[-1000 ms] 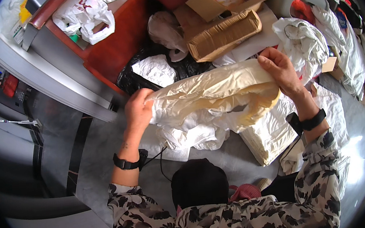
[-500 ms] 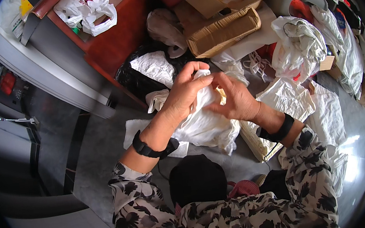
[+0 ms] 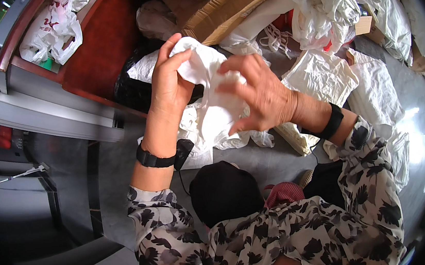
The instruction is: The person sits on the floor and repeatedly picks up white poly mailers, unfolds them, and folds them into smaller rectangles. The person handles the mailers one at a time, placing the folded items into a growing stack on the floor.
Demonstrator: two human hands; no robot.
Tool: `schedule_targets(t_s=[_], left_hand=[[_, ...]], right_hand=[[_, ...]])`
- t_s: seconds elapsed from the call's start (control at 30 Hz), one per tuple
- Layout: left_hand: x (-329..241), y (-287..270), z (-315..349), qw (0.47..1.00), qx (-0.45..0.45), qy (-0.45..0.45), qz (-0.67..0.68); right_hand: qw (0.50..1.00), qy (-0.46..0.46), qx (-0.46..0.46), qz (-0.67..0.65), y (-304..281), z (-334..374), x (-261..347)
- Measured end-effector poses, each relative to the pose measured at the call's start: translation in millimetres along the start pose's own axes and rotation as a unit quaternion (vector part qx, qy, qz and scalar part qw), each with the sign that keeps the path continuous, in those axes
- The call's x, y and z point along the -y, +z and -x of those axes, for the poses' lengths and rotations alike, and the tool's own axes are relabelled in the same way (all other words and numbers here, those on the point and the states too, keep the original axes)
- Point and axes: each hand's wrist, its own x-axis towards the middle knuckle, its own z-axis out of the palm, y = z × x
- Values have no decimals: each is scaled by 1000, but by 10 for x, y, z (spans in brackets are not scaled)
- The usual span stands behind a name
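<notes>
A limp white cloth (image 3: 214,117) hangs from my left hand (image 3: 170,85), pinched at its upper edge between thumb and fingers. Beside it my right hand (image 3: 265,93) has its fingers spread over the right side of the cloth, blurred by motion; whether they touch it is hard to tell. Below the raised cloth lies more crumpled white fabric (image 3: 189,122) on the grey floor. A flat pile of cream-white cloths (image 3: 320,77) is on the floor to the right of my right hand.
Ahead stand a black plastic bag (image 3: 127,89) with white material inside and a cardboard box (image 3: 225,9). A reddish-brown cabinet (image 3: 100,51) is at the far left. Stuffed white plastic bags (image 3: 324,9) crowd the far right. A dark rounded thing (image 3: 225,192) is close before my body.
My hands have moved apart, and the cloth between them is now lifted and spread wider. My right hand's fingers have opened out. The whole view has shifted a little.
</notes>
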Motion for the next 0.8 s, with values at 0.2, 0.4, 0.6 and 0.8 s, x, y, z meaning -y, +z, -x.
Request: schedule_targets(t_s=[0.2,0.4,0.6,0.8], left_hand=[[17,118,3,997,54,18,-46],[-116,102,200,973,185,36,-135],[-158,43,392,719,92,206,-657],[-98,-377,220,809,23,173,-561]], right_hand=[[938,283,-48,-192,-87,-93,-42],[704,364,-327,-515,-773,-255,-356],[780,355,-409,-314,-1530,33,-644],[786,374,-411,-270,-1958,570,-836]])
